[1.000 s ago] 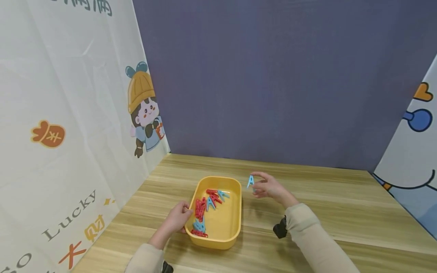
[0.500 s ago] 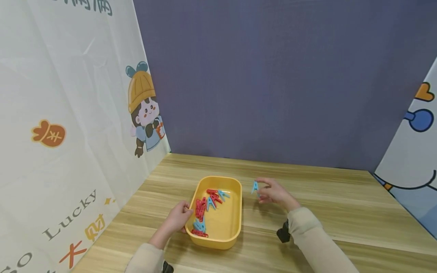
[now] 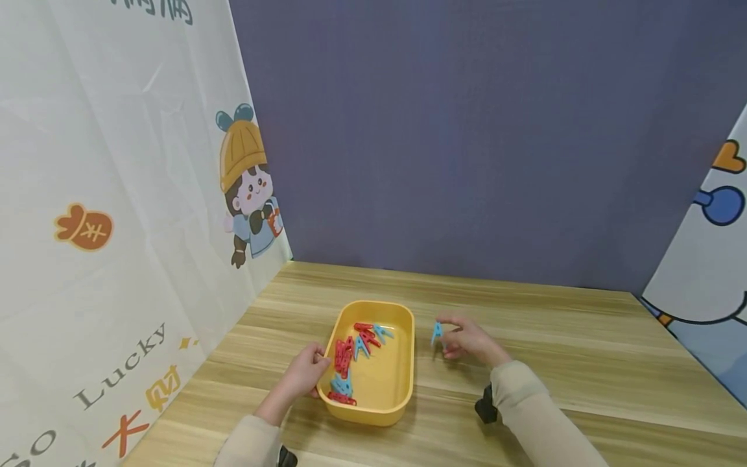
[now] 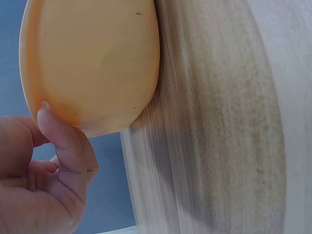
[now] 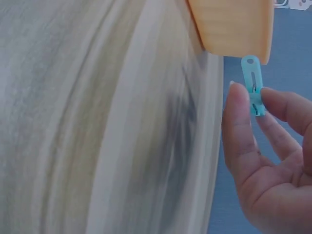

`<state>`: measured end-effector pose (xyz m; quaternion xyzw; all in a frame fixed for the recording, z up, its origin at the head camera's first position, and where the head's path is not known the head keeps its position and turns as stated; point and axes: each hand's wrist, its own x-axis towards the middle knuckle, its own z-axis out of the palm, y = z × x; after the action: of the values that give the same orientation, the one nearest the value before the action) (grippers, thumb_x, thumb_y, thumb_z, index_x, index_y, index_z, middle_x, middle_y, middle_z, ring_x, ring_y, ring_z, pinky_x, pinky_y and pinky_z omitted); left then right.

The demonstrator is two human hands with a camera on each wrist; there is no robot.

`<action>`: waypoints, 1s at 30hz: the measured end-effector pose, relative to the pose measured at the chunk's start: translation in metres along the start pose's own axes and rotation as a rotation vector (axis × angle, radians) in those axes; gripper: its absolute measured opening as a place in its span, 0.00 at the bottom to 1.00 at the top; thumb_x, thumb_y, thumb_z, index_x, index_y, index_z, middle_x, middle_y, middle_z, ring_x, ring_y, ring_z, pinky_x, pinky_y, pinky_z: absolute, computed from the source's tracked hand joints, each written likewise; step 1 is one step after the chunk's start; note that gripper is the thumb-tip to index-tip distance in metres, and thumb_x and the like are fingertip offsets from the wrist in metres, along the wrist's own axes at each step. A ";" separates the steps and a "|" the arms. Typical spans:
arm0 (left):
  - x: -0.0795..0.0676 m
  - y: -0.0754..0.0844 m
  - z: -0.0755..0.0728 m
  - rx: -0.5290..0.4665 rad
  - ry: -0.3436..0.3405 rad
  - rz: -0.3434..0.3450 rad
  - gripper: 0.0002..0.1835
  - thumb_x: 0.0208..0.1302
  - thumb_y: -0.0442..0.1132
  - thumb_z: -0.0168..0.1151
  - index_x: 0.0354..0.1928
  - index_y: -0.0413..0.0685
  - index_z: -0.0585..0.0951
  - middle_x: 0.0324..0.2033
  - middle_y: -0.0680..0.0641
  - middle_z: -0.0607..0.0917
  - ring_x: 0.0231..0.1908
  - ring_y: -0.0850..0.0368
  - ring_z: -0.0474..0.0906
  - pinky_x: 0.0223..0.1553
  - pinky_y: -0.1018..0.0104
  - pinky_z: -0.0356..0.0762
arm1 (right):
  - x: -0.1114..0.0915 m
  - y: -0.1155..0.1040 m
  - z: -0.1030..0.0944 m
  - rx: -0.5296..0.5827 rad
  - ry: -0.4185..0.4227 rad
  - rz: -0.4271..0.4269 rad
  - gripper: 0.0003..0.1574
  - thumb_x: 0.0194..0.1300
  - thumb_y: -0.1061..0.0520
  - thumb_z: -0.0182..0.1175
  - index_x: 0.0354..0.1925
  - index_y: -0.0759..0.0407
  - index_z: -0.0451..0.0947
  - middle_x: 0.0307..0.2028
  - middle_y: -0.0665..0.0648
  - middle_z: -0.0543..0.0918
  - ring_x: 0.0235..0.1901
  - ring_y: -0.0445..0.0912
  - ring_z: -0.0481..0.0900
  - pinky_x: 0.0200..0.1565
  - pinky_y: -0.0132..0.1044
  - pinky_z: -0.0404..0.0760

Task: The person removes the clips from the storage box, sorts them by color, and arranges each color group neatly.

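Note:
A yellow plastic basin (image 3: 382, 383) stands on the wooden table, with several red clothespins (image 3: 343, 357) and blue clothespins (image 3: 342, 386) lying along its left side. My left hand (image 3: 306, 373) pinches the basin's left rim between thumb and fingers; in the left wrist view, a fingertip (image 4: 46, 109) presses on the outer wall. To the right of the basin, my right hand (image 3: 469, 340) pinches a light blue clothespin (image 3: 437, 332) between thumb and finger, above the table. The right wrist view shows this clothespin (image 5: 253, 87) held at one end, its other end pointing away from the palm.
The wooden table (image 3: 583, 350) reaches back to a dark blue-grey panel (image 3: 467, 143). A white printed sheet (image 3: 134, 194) hangs at the left, and another printed sheet (image 3: 700, 259) at the right. Dark wrist devices (image 3: 486, 405) sit under the sleeves.
My right hand has moved slightly right and down toward the table, still pinching the blue clothespin. My left hand and the basin have stayed in place.

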<state>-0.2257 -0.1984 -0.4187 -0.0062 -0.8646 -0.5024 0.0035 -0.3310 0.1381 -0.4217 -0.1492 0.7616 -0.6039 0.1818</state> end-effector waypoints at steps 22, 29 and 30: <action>0.000 -0.001 0.000 0.005 -0.005 0.016 0.06 0.66 0.33 0.50 0.41 0.36 0.68 0.25 0.45 0.70 0.14 0.58 0.69 0.12 0.67 0.74 | 0.002 0.015 0.013 0.007 0.013 0.097 0.35 0.58 0.71 0.51 0.62 0.79 0.53 0.22 0.61 0.75 0.19 0.44 0.75 0.26 0.36 0.82; 0.000 -0.001 0.000 0.005 -0.003 0.019 0.06 0.65 0.33 0.51 0.40 0.37 0.68 0.25 0.46 0.70 0.15 0.58 0.69 0.11 0.67 0.74 | -0.002 0.010 0.015 -0.030 -0.002 0.113 0.35 0.57 0.70 0.52 0.60 0.81 0.53 0.21 0.60 0.74 0.18 0.42 0.74 0.24 0.33 0.82; 0.000 -0.002 0.000 0.004 -0.004 0.020 0.06 0.65 0.33 0.51 0.40 0.37 0.68 0.25 0.46 0.70 0.15 0.58 0.69 0.11 0.67 0.75 | -0.002 0.009 0.016 -0.038 -0.003 0.116 0.35 0.57 0.70 0.52 0.60 0.81 0.53 0.21 0.59 0.74 0.17 0.42 0.74 0.24 0.33 0.81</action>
<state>-0.2261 -0.1994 -0.4200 -0.0160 -0.8656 -0.5004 0.0068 -0.3222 0.1277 -0.4339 -0.1091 0.7801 -0.5773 0.2151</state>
